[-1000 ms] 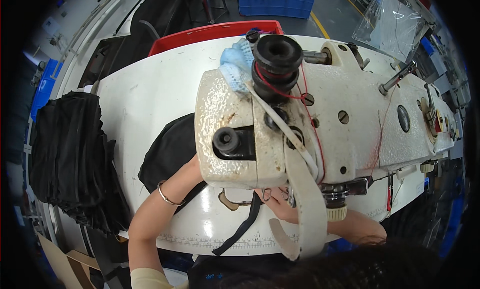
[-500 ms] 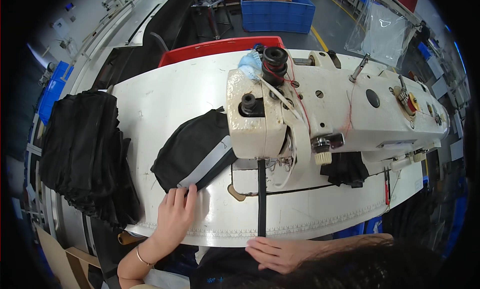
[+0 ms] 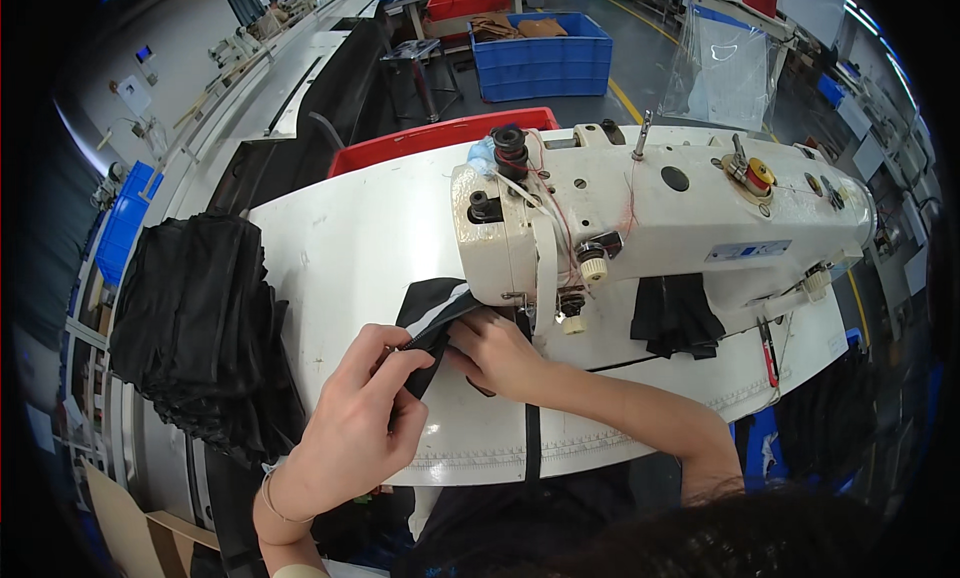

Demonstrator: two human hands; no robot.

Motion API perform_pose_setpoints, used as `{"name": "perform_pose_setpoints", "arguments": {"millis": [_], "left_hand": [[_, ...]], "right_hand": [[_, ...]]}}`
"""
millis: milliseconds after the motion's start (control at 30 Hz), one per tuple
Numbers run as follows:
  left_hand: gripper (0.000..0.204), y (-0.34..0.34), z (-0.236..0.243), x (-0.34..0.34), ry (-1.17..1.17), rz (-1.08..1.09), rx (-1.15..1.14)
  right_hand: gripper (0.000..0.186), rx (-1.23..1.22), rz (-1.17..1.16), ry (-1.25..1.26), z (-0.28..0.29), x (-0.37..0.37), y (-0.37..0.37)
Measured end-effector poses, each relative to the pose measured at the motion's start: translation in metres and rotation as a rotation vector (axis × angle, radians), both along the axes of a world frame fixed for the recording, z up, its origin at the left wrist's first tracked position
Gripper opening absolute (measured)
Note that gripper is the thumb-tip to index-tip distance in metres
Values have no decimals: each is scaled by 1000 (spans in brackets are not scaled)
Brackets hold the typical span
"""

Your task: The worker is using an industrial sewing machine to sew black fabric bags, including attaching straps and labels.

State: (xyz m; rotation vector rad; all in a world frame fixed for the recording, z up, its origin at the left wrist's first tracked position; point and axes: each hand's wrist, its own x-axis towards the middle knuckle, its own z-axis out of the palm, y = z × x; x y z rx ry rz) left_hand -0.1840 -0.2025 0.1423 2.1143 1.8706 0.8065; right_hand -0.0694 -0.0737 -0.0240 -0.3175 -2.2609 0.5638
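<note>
My left hand (image 3: 372, 413) pinches the near edge of a black fabric piece (image 3: 425, 296) with a light grey band along it. The piece is lifted and folded at that edge, left of the needle area of a white sewing machine (image 3: 640, 213). Close beside the machine head, my right hand (image 3: 497, 356) grips the same piece, its fingertips partly hidden by the cloth. A narrow black tape (image 3: 533, 446) runs from under the right hand down over the table's front edge.
A tall stack of black fabric pieces (image 3: 195, 328) stands at the left. More black pieces (image 3: 675, 316) lie under the machine arm, near a red-handled tool (image 3: 768, 356). Behind the white table (image 3: 330, 238) are a red bin (image 3: 440, 138) and a blue crate (image 3: 545, 63).
My right hand has come up from the tape at the front edge to the fabric by the machine head. My left hand has lifted and folded the fabric edge. The view has shifted.
</note>
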Motion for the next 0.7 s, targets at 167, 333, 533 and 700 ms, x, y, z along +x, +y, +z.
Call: {"name": "perform_pose_setpoints", "arguments": {"millis": [167, 333, 533, 700], "left_hand": [[32, -1, -2, -11, -43, 65, -22], [28, 15, 5, -41, -105, 119, -82], [19, 66, -14, -64, 414, -16, 107], [36, 39, -91, -38, 155, -353, -7]], "right_hand": [[27, 21, -42, -223, -14, -4, 2], [21, 191, -17, -149, -10, 13, 10], [24, 197, 319, -35, 6, 36, -20], [20, -54, 136, -55, 8, 45, -9]]}}
